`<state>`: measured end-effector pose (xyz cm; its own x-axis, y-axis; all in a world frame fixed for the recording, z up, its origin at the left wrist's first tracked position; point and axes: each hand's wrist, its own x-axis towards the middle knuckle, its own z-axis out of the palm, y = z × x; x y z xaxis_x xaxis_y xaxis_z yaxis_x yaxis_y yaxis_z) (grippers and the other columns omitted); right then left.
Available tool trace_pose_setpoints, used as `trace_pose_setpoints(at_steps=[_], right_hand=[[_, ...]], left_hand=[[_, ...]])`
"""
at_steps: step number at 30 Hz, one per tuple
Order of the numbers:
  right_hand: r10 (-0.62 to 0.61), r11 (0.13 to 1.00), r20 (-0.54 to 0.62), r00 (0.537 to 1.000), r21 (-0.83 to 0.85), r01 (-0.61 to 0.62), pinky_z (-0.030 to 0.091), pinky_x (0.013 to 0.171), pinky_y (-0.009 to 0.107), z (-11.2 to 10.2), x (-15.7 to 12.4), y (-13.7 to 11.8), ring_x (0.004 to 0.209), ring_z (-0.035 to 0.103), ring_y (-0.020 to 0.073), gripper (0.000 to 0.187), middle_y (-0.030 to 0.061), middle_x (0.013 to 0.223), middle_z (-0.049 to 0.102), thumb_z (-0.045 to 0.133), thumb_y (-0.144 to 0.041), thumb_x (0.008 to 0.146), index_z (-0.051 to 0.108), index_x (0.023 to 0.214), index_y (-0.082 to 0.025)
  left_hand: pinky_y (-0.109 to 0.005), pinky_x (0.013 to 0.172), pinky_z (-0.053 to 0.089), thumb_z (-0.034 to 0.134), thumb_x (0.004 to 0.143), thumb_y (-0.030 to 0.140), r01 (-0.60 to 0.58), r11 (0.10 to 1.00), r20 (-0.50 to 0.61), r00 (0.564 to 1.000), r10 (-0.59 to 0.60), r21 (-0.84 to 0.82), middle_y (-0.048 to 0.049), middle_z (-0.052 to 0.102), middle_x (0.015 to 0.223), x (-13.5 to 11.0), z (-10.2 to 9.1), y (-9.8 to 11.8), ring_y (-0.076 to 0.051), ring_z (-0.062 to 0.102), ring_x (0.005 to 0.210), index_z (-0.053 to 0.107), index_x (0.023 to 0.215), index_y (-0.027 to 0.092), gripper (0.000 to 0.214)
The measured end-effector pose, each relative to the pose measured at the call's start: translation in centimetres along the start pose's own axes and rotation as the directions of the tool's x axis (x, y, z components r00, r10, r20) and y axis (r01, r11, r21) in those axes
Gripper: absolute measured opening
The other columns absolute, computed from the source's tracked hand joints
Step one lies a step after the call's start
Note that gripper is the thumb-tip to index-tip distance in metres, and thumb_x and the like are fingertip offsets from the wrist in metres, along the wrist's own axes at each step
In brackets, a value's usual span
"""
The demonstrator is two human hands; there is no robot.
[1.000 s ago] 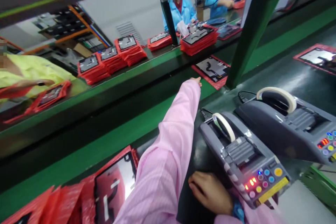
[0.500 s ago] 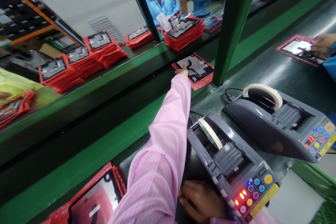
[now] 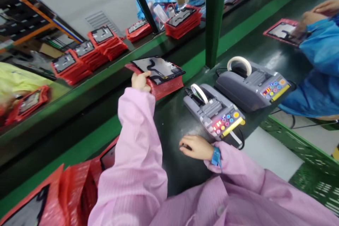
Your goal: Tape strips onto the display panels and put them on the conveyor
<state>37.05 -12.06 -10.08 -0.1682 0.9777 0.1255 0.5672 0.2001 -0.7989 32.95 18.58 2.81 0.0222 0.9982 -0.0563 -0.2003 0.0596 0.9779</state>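
My left hand [image 3: 141,82], fingers closed, grips the near left edge of a flat screen panel [image 3: 165,67] with a grey back and a black ribbon cable. Under the panel is a red bubble-wrap bag [image 3: 166,88], held along with it. The panel is tilted and raised at the edge of the green bench. My right hand [image 3: 196,147] lies on the dark bench, loosely curled, with a gap between thumb and forefinger and nothing seen in it. It is just in front of a grey tape dispenser [image 3: 212,107] with a lit red display.
A second tape dispenser [image 3: 251,81] stands to the right. Red-bagged panels [image 3: 76,190] lie at lower left, and more stacks [image 3: 182,21] line the far ledge. A co-worker's hands [image 3: 315,16] touch a panel at right. A green post [image 3: 215,17] rises behind the bench.
My left hand has drawn the panel and red bag leftward and nearer, away from the post. My right hand stays on the bench, now in fuller view. The camera view has shifted.
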Motion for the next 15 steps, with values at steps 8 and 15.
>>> trace_pose_setpoints(at_steps=[8,15], right_hand=[[0.312,0.929,-0.866,0.39,0.364,0.065,0.036,0.052,0.02,2.7,-11.5,-4.6,0.056,0.042,0.0068,0.019,-0.0055,0.072,0.046,0.062,-0.031,0.089,0.048,0.082,-0.022],[0.775,0.568,-0.568,0.279,0.818,0.088,0.018,0.036,0.014,-3.0,-11.1,-1.1,0.048,0.037,0.0023,0.056,-0.0055,0.077,0.051,0.073,-0.068,0.067,0.05,0.087,-0.021]], left_hand=[[-0.024,0.067,0.052,0.079,0.059,0.011,0.17,0.984,-0.03,0.985,-0.172,-0.053,0.0051,0.06,0.071,-20.4,-16.2,-3.2,-0.009,0.056,0.061,0.057,0.086,0.018,0.035],[-0.03,0.077,0.054,0.08,0.058,0.037,0.065,0.968,-0.004,0.998,-0.066,0.244,0.0017,0.06,0.081,-26.1,-20.7,-10.1,-0.015,0.061,0.075,0.053,0.088,0.022,0.043]])
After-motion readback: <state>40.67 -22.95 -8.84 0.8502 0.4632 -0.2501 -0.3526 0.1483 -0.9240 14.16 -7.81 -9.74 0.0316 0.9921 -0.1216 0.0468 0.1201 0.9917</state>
